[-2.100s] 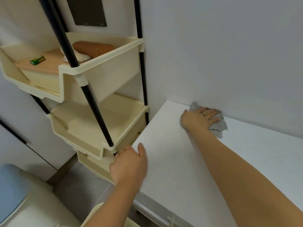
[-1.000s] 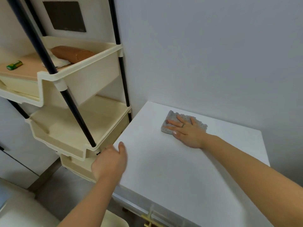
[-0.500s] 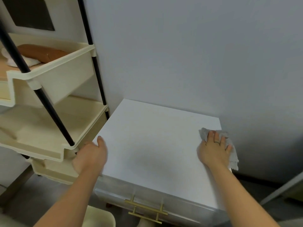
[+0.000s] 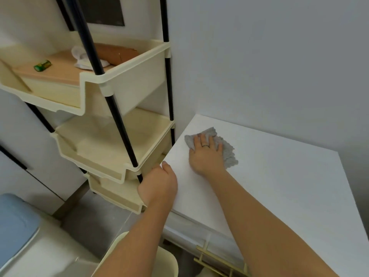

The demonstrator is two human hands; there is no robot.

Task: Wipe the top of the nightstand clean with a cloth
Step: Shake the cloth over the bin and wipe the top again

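Note:
The white nightstand stands against the grey wall, its flat top filling the right half of the view. A crumpled grey cloth lies on the top near the back left corner. My right hand presses flat on the cloth, fingers spread over it, a ring on one finger. My left hand grips the nightstand's left edge, thumb on the top surface.
A cream tiered shelf rack with black poles stands directly left of the nightstand, holding a green object and a brown item. A gold drawer handle shows below. A cream bin and a blue-lidded container sit on the floor.
My right hand has swept the cloth from the right edge of the top across to the back left corner. The view has swung left. My left hand stays on the left edge.

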